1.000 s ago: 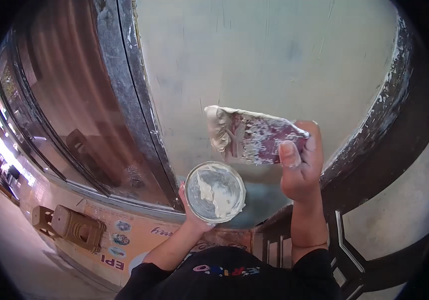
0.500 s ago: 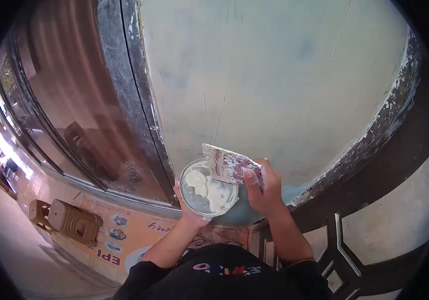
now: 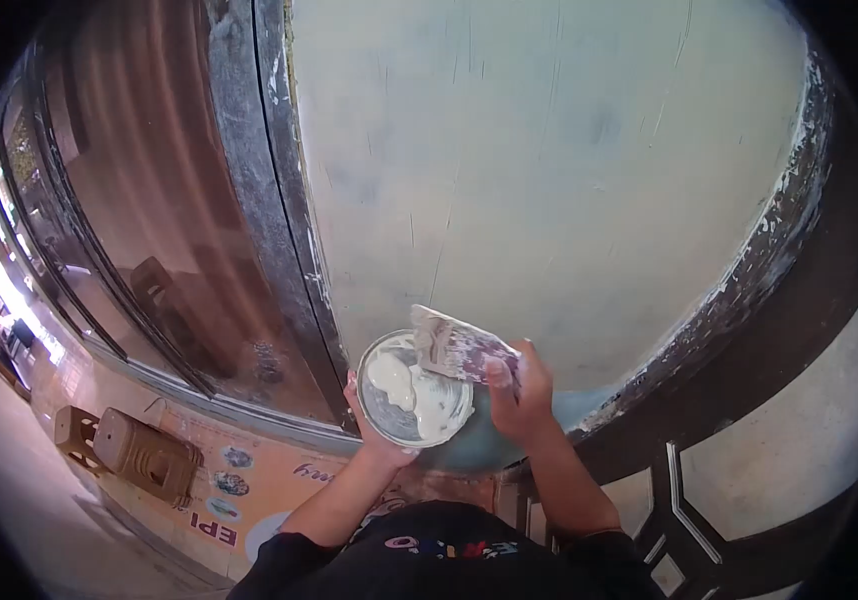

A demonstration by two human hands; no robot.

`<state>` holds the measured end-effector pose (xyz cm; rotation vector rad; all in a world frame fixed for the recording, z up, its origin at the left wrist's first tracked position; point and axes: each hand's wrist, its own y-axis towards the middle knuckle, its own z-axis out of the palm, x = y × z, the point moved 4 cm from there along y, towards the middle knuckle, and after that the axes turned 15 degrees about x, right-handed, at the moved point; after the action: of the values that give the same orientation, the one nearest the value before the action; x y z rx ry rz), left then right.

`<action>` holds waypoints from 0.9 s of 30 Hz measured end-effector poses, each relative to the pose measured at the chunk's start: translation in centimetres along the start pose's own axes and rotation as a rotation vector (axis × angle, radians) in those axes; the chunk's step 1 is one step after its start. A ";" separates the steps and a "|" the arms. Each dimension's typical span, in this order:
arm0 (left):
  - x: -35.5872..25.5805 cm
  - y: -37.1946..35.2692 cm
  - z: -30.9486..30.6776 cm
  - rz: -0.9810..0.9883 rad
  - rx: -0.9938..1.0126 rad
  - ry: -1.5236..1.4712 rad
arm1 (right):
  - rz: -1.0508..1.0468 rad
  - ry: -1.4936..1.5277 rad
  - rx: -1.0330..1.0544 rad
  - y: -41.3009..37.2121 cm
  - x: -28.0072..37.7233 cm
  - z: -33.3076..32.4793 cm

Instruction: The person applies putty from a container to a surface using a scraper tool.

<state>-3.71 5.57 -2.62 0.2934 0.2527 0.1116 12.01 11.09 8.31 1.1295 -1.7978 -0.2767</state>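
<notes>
My left hand (image 3: 377,432) is wrapped round the left side and underside of a shallow round bowl (image 3: 377,415). Creamy white filler paste (image 3: 437,405) lies in it in thick smears, with bare patches of the bowl's floor between. A wide putty knife (image 3: 464,352) is gripped in my right hand (image 3: 522,392), thumb on its near face. Its blade is crusted with dried paste, and a greyish smear sits towards the left end. That end overlaps the bowl's upper right rim in this view.
In front stands a pale, scratched wall panel (image 3: 549,180) with dark, paint-flecked frames (image 3: 259,150) along its sides. Glass panes (image 3: 139,180) are on the left. Brown plastic stools (image 3: 144,455) stand at lower left beside a printed banner (image 3: 249,495) on the floor.
The putty knife and my right hand have moved slightly down, the blade a little to the right. The bowl appears slightly lower, and the view has shifted a little.
</notes>
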 end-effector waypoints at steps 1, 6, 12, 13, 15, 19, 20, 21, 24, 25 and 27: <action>0.0 0.1 0.1 0.000 0.020 0.000 | -0.002 0.002 0.002 0.2 0.0 0.0; -0.6 0.2 0.3 0.003 0.075 -0.011 | -0.040 0.059 -0.078 -1.0 0.1 0.2; -1.1 -0.2 0.7 0.081 -0.013 0.031 | -0.003 -0.037 -0.054 -0.9 0.0 0.8; -1.1 -0.1 1.2 0.068 -0.012 0.017 | 0.010 0.063 -0.095 -1.1 0.2 1.0; -0.9 -0.1 1.0 0.063 0.017 -0.011 | 0.072 0.018 0.017 -0.2 0.5 1.0; -1.2 0.1 2.2 0.080 0.061 0.026 | 0.030 -0.091 0.073 0.2 1.2 0.4; -1.2 -0.2 2.5 0.078 0.094 0.032 | 0.076 -0.079 0.117 0.1 1.3 0.6; -1.1 -0.2 2.0 0.098 0.047 0.031 | 0.051 0.012 0.114 0.4 0.4 1.1; -1.3 -0.2 2.7 0.092 0.057 0.147 | -0.003 0.065 -0.046 -0.1 0.7 0.4; -1.2 -0.2 2.9 0.077 0.088 0.027 | -0.020 -0.031 0.001 -0.1 0.5 0.4; -1.1 -0.1 2.4 0.060 0.077 0.006 | 0.038 -0.044 0.064 0.5 1.0 0.4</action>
<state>-4.17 4.62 -0.20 0.3778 0.2545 0.1622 11.30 10.52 9.03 1.1400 -1.8764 -0.2238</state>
